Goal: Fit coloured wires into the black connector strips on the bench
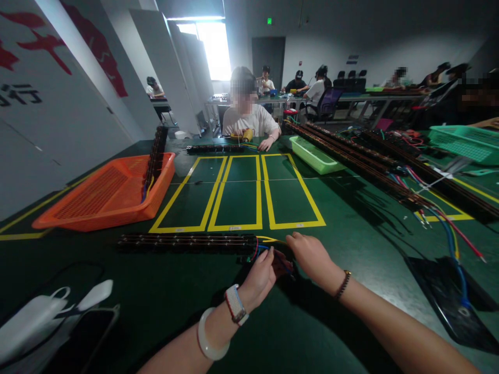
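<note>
A long black bar-shaped assembly [187, 242] with thin metal lines along its top lies crosswise on the green table in front of me. Yellow wires [273, 239], a blue wire [263, 246] and a red wire come out of its right end. My left hand [260, 275] is closed beside that end, pinching the blue wire; its fingertips partly cover it. Just to the right, my right hand [314, 259] has its fingers curled around the far end of the yellow wires, hiding their tips.
An orange basket [105, 218] with another black bar [156, 156] stands left. Yellow-taped rectangles [235, 227] mark the table. Long bars lie right, near a green basket [315, 158] and a black tray [440, 291]. A person [249, 119] sits opposite. White devices [35, 317] lie front left.
</note>
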`<state>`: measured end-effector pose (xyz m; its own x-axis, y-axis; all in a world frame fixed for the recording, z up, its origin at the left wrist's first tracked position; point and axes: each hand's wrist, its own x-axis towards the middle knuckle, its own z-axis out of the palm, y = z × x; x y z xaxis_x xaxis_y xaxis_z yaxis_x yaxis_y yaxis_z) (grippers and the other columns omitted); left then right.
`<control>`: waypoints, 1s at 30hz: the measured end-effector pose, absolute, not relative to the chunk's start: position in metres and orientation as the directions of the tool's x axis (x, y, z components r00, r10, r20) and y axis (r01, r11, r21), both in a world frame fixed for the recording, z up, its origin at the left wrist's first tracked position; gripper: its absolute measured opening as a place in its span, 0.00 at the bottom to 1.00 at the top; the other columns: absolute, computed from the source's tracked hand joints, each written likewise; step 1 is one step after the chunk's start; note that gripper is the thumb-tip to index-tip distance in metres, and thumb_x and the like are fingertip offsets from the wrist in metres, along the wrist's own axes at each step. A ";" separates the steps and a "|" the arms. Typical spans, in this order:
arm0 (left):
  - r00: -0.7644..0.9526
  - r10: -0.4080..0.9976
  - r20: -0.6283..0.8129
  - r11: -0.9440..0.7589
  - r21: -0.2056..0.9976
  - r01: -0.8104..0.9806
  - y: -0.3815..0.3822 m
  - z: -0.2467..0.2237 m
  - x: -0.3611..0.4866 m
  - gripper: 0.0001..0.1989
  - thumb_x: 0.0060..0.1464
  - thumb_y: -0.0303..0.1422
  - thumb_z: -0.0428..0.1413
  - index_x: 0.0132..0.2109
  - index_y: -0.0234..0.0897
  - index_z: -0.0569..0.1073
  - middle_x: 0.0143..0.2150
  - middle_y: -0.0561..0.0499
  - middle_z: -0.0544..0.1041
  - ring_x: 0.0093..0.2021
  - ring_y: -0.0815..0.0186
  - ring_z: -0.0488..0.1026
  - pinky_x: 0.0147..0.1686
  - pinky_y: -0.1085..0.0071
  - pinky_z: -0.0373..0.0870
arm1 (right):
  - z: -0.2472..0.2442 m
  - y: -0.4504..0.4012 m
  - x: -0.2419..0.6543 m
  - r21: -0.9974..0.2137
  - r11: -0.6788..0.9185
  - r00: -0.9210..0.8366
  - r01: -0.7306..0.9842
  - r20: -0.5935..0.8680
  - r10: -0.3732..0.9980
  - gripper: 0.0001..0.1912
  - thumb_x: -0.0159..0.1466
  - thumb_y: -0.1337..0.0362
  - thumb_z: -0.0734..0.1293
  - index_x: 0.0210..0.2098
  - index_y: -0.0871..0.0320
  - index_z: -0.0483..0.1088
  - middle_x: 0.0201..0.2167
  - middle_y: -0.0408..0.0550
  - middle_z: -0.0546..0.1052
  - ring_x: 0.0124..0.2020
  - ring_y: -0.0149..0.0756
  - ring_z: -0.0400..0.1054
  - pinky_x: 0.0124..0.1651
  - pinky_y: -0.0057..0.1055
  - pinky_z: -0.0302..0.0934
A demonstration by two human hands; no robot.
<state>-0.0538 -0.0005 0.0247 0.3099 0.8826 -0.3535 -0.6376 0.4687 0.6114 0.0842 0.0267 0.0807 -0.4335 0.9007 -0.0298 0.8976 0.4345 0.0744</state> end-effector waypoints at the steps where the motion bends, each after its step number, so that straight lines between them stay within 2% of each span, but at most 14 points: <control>1: 0.313 0.878 -0.361 0.477 0.612 -0.631 -0.001 0.025 -0.054 0.09 0.56 0.37 0.53 0.36 0.34 0.70 0.35 0.47 0.76 0.40 0.65 0.74 0.46 0.66 0.68 | 0.080 0.025 0.084 0.069 0.436 -0.434 0.897 -0.045 0.900 0.09 0.61 0.77 0.59 0.38 0.62 0.67 0.33 0.52 0.73 0.31 0.39 0.71 0.31 0.30 0.63; 7: 0.309 0.855 -0.416 0.514 0.601 -0.612 -0.002 0.028 -0.054 0.09 0.57 0.36 0.53 0.38 0.33 0.70 0.37 0.46 0.76 0.41 0.64 0.73 0.47 0.64 0.68 | 0.085 0.014 0.078 0.056 0.430 -0.425 0.901 -0.081 0.901 0.09 0.63 0.75 0.58 0.37 0.62 0.69 0.32 0.52 0.74 0.31 0.38 0.72 0.31 0.28 0.63; 16: 0.358 0.866 -0.349 0.500 0.618 -0.607 0.000 0.023 -0.053 0.10 0.53 0.37 0.57 0.40 0.34 0.72 0.37 0.47 0.76 0.42 0.63 0.73 0.47 0.65 0.67 | 0.086 0.016 0.083 0.055 0.412 -0.403 0.910 -0.122 0.907 0.10 0.62 0.75 0.59 0.39 0.62 0.70 0.32 0.53 0.75 0.31 0.40 0.72 0.30 0.30 0.64; 21: 0.305 0.869 -0.390 0.493 0.627 -0.603 -0.001 0.020 -0.053 0.10 0.52 0.37 0.58 0.36 0.33 0.71 0.34 0.47 0.77 0.38 0.64 0.74 0.45 0.64 0.68 | 0.102 -0.002 0.084 0.122 0.487 -0.482 0.865 -0.072 0.873 0.11 0.59 0.79 0.60 0.38 0.64 0.69 0.32 0.54 0.74 0.32 0.40 0.71 0.34 0.33 0.65; 26: 0.351 0.873 -0.337 0.487 0.635 -0.600 -0.001 0.021 -0.055 0.12 0.51 0.39 0.58 0.34 0.32 0.71 0.33 0.48 0.76 0.35 0.66 0.73 0.40 0.69 0.68 | 0.108 -0.017 0.082 0.166 0.486 -0.500 0.858 0.053 0.864 0.08 0.59 0.75 0.64 0.38 0.62 0.67 0.32 0.52 0.73 0.32 0.40 0.70 0.33 0.33 0.64; 30: 0.343 0.860 -0.377 0.510 0.614 -0.603 0.000 0.020 -0.054 0.12 0.51 0.38 0.59 0.35 0.33 0.71 0.34 0.48 0.76 0.38 0.65 0.73 0.43 0.68 0.67 | 0.098 -0.020 0.079 0.128 0.540 -0.543 0.832 -0.019 0.840 0.14 0.56 0.72 0.68 0.42 0.62 0.67 0.32 0.52 0.74 0.31 0.41 0.71 0.30 0.32 0.64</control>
<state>-0.0541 -0.0003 0.0204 0.3432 0.8601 -0.3773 -0.6026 0.5098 0.6139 0.0794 -0.0198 0.0984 -0.5426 0.8398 -0.0190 0.8317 0.5403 0.1281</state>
